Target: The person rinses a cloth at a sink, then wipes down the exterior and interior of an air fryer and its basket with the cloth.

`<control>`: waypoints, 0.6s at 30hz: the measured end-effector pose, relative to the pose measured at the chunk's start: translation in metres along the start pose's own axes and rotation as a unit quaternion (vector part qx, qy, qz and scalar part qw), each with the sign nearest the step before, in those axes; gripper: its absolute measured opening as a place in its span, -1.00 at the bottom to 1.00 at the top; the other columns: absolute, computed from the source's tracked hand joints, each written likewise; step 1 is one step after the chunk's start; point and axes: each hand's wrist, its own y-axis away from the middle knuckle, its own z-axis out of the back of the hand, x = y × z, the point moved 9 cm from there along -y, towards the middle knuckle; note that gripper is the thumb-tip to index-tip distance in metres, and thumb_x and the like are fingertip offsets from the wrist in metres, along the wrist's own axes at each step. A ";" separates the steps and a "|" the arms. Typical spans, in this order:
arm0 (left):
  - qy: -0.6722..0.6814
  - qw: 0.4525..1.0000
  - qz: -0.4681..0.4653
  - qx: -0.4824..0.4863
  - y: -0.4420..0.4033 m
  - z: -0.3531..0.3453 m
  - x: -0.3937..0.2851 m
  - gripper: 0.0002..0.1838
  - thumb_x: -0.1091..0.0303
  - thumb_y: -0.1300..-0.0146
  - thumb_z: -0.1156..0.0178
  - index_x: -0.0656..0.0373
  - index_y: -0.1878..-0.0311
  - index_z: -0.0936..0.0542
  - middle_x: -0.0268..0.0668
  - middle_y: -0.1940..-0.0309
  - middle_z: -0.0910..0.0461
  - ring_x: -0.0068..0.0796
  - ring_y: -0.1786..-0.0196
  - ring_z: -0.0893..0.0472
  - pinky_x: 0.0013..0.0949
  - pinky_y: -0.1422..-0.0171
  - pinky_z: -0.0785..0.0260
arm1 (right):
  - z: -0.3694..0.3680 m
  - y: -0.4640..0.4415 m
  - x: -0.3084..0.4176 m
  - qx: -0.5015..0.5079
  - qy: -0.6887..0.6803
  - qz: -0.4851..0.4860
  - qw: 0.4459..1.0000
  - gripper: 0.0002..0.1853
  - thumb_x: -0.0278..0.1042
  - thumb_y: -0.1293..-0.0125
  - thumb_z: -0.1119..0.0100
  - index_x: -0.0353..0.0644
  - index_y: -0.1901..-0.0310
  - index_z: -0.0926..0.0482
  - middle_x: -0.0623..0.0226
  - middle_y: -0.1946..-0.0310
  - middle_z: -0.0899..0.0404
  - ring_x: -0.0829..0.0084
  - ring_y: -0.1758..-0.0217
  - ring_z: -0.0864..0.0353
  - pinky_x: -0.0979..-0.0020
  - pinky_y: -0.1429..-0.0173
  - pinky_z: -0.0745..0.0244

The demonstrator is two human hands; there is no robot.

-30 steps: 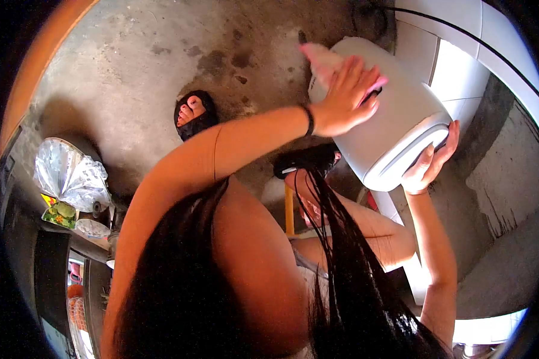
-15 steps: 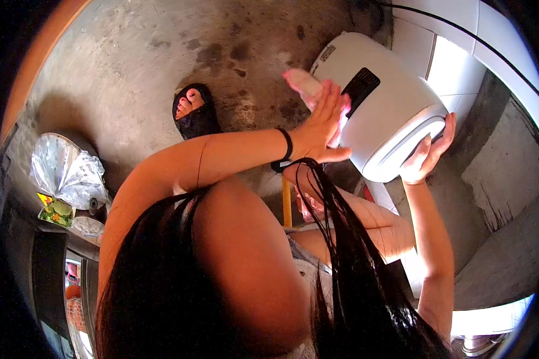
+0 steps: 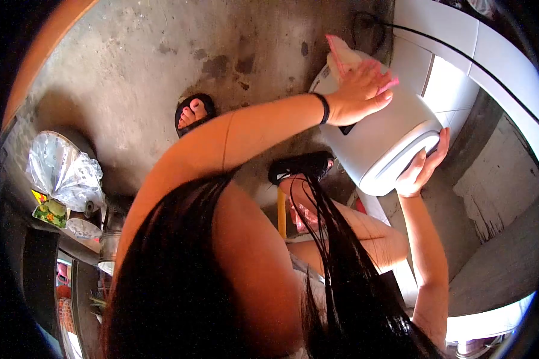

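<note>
A white rounded appliance (image 3: 365, 146), much like a rice cooker, leans tilted in front of me. Its dark panel (image 3: 345, 128) is mostly covered by my left hand (image 3: 359, 93), which wears a black wrist band. Under that hand's fingers is a pale cloth with a pink edge (image 3: 340, 55), pressed against the appliance's side. My right hand (image 3: 419, 170) grips the rim at the appliance's near end, thumb on the flat end face and fingers around the edge.
Two feet in black sandals (image 3: 194, 112) rest on the stained concrete floor (image 3: 132, 54). A black cable (image 3: 443, 36) runs along white tiles at right. On the left stands a container covered with clear plastic (image 3: 66, 170). Long dark hair hangs across the lower view.
My left hand has slid the cloth up and right over the appliance, covering more of the dark panel. The appliance's near end has shifted slightly down and left with my right hand.
</note>
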 end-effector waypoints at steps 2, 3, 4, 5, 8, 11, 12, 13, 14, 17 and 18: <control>0.067 0.996 -0.049 0.037 0.003 -0.001 -0.020 -0.24 -0.25 -0.38 0.51 0.10 -0.43 -0.11 0.01 -0.47 0.13 -0.01 -0.52 0.27 0.04 -0.51 0.44 | 0.000 0.000 0.000 0.000 -0.005 0.007 1.000 -0.34 -0.02 -0.41 0.35 -0.45 -0.32 -0.04 -0.14 -0.35 -0.02 -0.02 -0.43 0.00 0.04 -0.45 0.11; 0.101 0.991 -0.070 0.056 0.003 0.000 -0.025 -0.29 -0.18 -0.43 0.50 0.15 -0.42 -0.12 0.01 -0.46 0.11 -0.07 -0.53 0.25 -0.05 -0.53 0.43 | 0.000 0.002 -0.001 -0.001 -0.007 -0.008 1.000 -0.33 0.01 -0.41 0.34 -0.44 -0.32 -0.03 -0.15 -0.35 0.00 -0.03 -0.44 0.00 0.02 -0.45 0.10; 0.092 0.990 -0.095 0.044 0.003 0.003 -0.027 -0.31 -0.14 -0.44 0.48 0.18 -0.41 -0.15 0.01 -0.45 0.06 -0.10 -0.53 0.21 -0.07 -0.54 0.41 | 0.000 0.003 0.000 -0.005 -0.023 -0.009 1.000 -0.32 0.02 -0.41 0.34 -0.44 -0.33 -0.01 -0.16 -0.36 0.01 -0.03 -0.44 0.01 0.03 -0.44 0.09; 0.086 0.989 -0.117 0.030 0.001 0.005 -0.028 -0.33 -0.11 -0.46 0.47 0.20 -0.39 -0.18 0.00 -0.44 0.01 -0.12 -0.52 0.17 -0.09 -0.54 0.40 | -0.001 0.001 0.000 0.001 -0.027 -0.022 0.999 -0.32 0.02 -0.42 0.34 -0.44 -0.33 -0.02 -0.16 -0.36 0.02 -0.03 -0.44 0.01 0.02 -0.44 0.10; -0.046 0.985 -0.163 0.011 -0.021 0.008 0.001 -0.47 0.10 -0.48 0.35 0.29 -0.31 -0.25 -0.02 -0.36 -0.18 -0.11 -0.46 -0.07 -0.12 -0.52 0.18 | -0.002 0.002 0.000 0.000 -0.045 -0.030 0.999 -0.34 0.00 -0.41 0.32 -0.44 -0.31 -0.04 -0.17 -0.36 0.03 -0.05 -0.44 0.02 0.01 -0.45 0.12; -0.169 0.976 -0.134 0.008 -0.053 0.002 0.074 -0.54 0.23 -0.47 0.29 0.30 -0.30 -0.25 -0.02 -0.32 -0.24 -0.12 -0.42 -0.17 -0.18 -0.50 0.03 | -0.001 -0.001 -0.004 0.002 -0.040 -0.017 0.999 -0.33 0.03 -0.41 0.31 -0.44 -0.31 -0.06 -0.16 -0.37 0.04 -0.05 -0.44 0.04 0.02 -0.46 0.15; -0.189 0.976 -0.107 0.028 -0.057 0.004 0.088 -0.54 0.24 -0.47 0.30 0.30 -0.30 -0.25 -0.02 -0.32 -0.25 -0.14 -0.42 -0.17 -0.21 -0.50 0.03 | 0.000 0.000 -0.005 0.004 -0.033 -0.016 0.999 -0.33 0.04 -0.42 0.31 -0.44 -0.31 -0.06 -0.16 -0.37 0.05 -0.04 -0.45 0.05 0.02 -0.46 0.16; -0.205 0.972 -0.104 0.050 -0.065 0.000 0.099 -0.54 0.24 -0.47 0.31 0.31 -0.29 -0.26 -0.02 -0.31 -0.25 -0.15 -0.42 -0.16 -0.22 -0.50 0.03 | 0.000 0.000 -0.006 0.000 -0.043 -0.024 0.999 -0.31 0.08 -0.42 0.31 -0.42 -0.31 -0.07 -0.15 -0.37 0.05 -0.03 -0.46 0.06 0.03 -0.47 0.19; -0.220 0.967 -0.101 0.073 -0.072 -0.004 0.110 -0.54 0.25 -0.47 0.31 0.31 -0.29 -0.27 -0.02 -0.31 -0.25 -0.16 -0.42 -0.16 -0.23 -0.50 0.04 | 0.001 0.000 -0.006 0.000 -0.040 -0.025 0.999 -0.31 0.08 -0.42 0.31 -0.42 -0.31 -0.07 -0.15 -0.37 0.05 -0.03 -0.46 0.06 0.03 -0.47 0.19; -0.209 0.969 -0.088 0.102 -0.076 -0.003 0.086 -0.54 0.22 -0.47 0.32 0.32 -0.25 -0.31 -0.02 -0.31 -0.27 -0.15 -0.41 -0.18 -0.23 -0.50 0.03 | 0.003 0.000 -0.007 -0.001 -0.029 -0.027 0.999 -0.29 0.10 -0.41 0.30 -0.41 -0.32 -0.06 -0.14 -0.38 0.06 -0.04 -0.46 0.06 0.01 -0.46 0.18; -0.195 0.972 -0.080 0.105 -0.070 -0.001 0.065 -0.53 0.21 -0.47 0.32 0.32 -0.24 -0.33 -0.03 -0.30 -0.27 -0.14 -0.40 -0.20 -0.22 -0.49 0.03 | 0.004 0.000 -0.008 -0.003 -0.027 -0.028 0.999 -0.29 0.10 -0.41 0.30 -0.41 -0.32 -0.06 -0.15 -0.38 0.06 -0.04 -0.46 0.06 0.01 -0.46 0.18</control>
